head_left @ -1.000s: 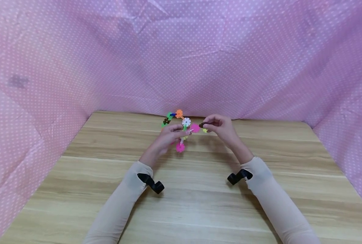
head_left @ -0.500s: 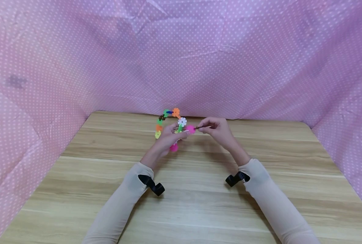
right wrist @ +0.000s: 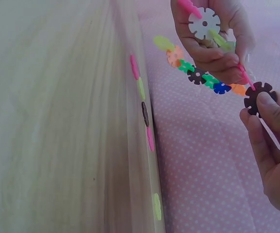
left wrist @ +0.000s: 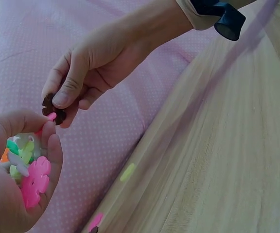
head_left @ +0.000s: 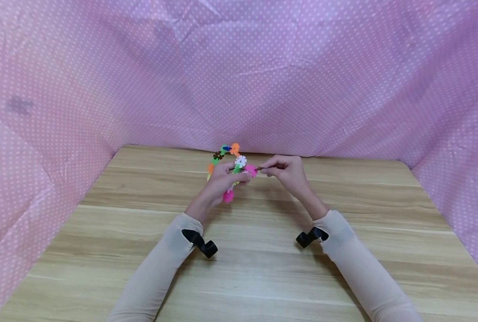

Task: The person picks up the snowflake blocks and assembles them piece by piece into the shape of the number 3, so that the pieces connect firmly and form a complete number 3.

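Note:
My left hand holds a chain of slotted plastic snowflake discs in several colours, which curves up behind the fingers. Its thumb and fingertips pinch a pink disc at one part of the chain. Another pink disc and a white one lie against the palm. My right hand pinches a brown snowflake disc between thumb and fingers. The brown disc stands crosswise to the pink one, their edges meeting at the slots. Both hands are raised above the table.
Several loose discs lie near the table's far edge: a pink one, a yellow one, a brown one and others. A pink dotted cloth hangs behind and around the wooden table.
My right hand has moved slightly left, bringing the brown disc from apart to the edge of the pink disc and turning it edge-on. The chain in my left hand has shifted a little left.

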Demonstrator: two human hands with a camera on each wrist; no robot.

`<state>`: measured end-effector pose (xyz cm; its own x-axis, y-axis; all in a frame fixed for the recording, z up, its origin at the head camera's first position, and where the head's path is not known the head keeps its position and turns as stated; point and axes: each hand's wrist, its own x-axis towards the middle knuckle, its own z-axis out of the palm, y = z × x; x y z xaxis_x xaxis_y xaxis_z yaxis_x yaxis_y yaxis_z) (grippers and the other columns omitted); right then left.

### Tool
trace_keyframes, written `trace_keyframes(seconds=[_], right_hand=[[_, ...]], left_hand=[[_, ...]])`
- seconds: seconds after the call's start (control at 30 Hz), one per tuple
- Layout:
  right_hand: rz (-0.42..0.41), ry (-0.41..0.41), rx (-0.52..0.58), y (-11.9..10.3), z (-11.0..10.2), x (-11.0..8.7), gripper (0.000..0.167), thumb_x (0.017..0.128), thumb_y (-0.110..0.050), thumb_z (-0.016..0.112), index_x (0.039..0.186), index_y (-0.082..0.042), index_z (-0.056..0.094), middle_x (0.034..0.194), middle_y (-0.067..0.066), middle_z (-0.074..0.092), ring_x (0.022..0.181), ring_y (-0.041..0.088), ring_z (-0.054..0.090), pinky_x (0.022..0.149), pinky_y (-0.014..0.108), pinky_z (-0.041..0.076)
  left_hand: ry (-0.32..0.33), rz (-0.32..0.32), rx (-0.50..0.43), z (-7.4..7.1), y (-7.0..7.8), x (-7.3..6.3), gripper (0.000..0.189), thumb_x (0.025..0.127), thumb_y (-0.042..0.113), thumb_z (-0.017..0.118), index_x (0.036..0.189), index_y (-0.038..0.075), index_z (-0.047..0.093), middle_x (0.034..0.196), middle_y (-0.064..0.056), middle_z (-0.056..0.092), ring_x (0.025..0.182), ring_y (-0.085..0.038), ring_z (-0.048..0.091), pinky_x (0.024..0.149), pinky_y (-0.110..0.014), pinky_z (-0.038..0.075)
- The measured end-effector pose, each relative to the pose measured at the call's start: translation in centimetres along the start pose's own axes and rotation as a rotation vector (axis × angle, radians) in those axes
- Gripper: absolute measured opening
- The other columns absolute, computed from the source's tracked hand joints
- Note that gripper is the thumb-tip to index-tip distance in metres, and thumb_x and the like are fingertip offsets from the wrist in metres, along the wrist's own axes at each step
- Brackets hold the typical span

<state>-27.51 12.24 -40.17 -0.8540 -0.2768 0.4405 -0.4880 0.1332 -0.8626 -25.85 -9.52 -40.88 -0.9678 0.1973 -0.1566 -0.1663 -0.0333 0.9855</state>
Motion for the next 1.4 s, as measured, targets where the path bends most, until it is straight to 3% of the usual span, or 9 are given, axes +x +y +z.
trace_keyframes(seconds=[0.07,0.33,0.5,0.77,1.0,1.17,1.4], right_hand=[[-0.007,0.018,0.014,-0.1,0.1,0.0,0.005,0.084,0.010,0.076,0.088,0.008,0.077,0.087,0.025,0.075,0.065,0.006,0.065,0.062,0.019,0.057],[0.010,0.041,0.079,0.0,0.3,0.0,0.005,0.081,0.013,0.076,0.086,0.012,0.075,0.087,0.022,0.076,0.072,0.006,0.072,0.067,0.023,0.061],[0.010,0.028,0.085,-0.1,0.2,0.0,0.005,0.080,0.016,0.076,0.085,0.014,0.074,0.088,0.027,0.075,0.074,0.006,0.073,0.068,0.023,0.062],[-0.008,0.036,0.062,-0.2,0.4,-0.1,0.005,0.080,0.016,0.076,0.084,0.012,0.075,0.088,0.030,0.073,0.074,0.005,0.073,0.068,0.022,0.062],[-0.026,0.049,0.043,-0.6,0.4,0.0,0.005,0.080,0.016,0.076,0.082,0.011,0.075,0.083,0.015,0.078,0.073,0.005,0.072,0.068,0.022,0.061],[-0.044,0.036,0.017,-0.9,0.4,0.0,0.005,0.080,0.015,0.076,0.082,0.010,0.076,0.084,0.020,0.076,0.074,0.003,0.071,0.069,0.020,0.061],[-0.046,0.046,0.012,-1.1,0.5,-0.2,0.007,0.081,0.016,0.075,0.082,0.008,0.077,0.085,0.024,0.075,0.074,0.003,0.071,0.070,0.021,0.062]], left_hand=[[-0.007,0.005,-0.008,0.1,0.2,-0.1,0.035,0.088,0.007,0.077,0.122,0.002,0.070,0.086,0.001,0.077,0.078,-0.010,0.071,0.066,-0.019,0.052],[-0.030,0.025,-0.048,0.4,0.2,-0.1,0.035,0.089,0.002,0.074,0.123,-0.004,0.067,0.084,0.001,0.076,0.078,-0.009,0.071,0.082,-0.026,0.061],[-0.019,0.020,-0.021,0.4,0.1,-0.1,0.038,0.089,0.002,0.075,0.126,-0.001,0.067,0.086,0.001,0.076,0.078,-0.011,0.073,0.079,-0.022,0.060],[-0.001,0.039,0.025,0.6,0.1,-0.2,0.030,0.090,0.004,0.076,0.118,-0.002,0.069,0.081,0.004,0.074,0.077,-0.010,0.072,0.082,-0.022,0.057],[0.012,0.038,0.049,0.6,0.3,-0.4,0.031,0.088,0.006,0.077,0.118,0.003,0.071,0.091,0.000,0.075,0.082,-0.012,0.073,0.087,-0.025,0.055],[0.009,0.050,0.074,0.5,0.5,-0.5,0.030,0.089,0.007,0.077,0.118,0.003,0.071,0.095,-0.003,0.075,0.082,-0.014,0.073,0.092,-0.027,0.052],[0.016,0.071,0.073,0.8,0.7,-0.7,0.031,0.087,0.004,0.078,0.118,0.002,0.071,0.094,-0.002,0.075,0.081,-0.012,0.072,0.082,-0.026,0.056]])
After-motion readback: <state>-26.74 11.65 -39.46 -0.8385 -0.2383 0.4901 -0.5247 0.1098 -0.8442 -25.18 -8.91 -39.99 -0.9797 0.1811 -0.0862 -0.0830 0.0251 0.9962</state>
